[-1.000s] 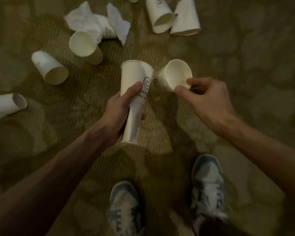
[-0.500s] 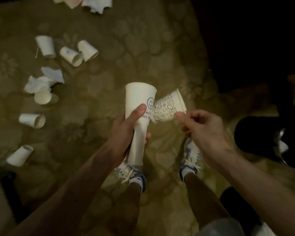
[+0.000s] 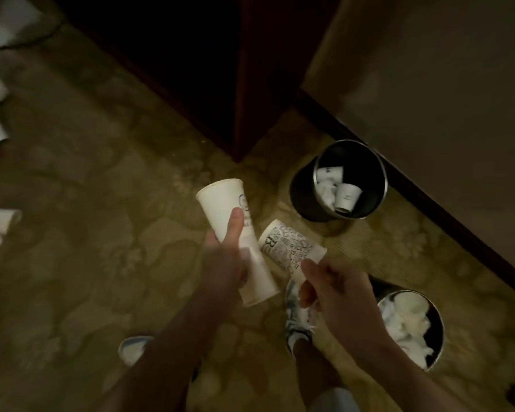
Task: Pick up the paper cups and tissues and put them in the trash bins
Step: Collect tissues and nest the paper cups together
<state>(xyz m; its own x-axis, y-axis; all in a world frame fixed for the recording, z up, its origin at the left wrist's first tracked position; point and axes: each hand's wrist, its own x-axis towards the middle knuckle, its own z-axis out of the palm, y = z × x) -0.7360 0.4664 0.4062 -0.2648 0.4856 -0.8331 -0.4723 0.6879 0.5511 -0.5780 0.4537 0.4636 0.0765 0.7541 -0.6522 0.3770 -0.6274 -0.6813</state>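
Okay, left hand (image 3: pixel 225 263): gripping a tall white stack of cups (image 3: pixel 220 200), blue logo
Right hand (image 3: pixel 336 292): pinching a scribble-printed cup (image 3: pixel 289 248)
Where: over the carpet (image 3: pixel 101 188), near two bins (image 3: pixel 383 185)

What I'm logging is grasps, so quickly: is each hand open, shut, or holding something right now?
Left hand: grips the stacked white cups.
Right hand: pinches the printed cup.

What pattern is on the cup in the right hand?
The cup is white, covered in black lettering; head view.
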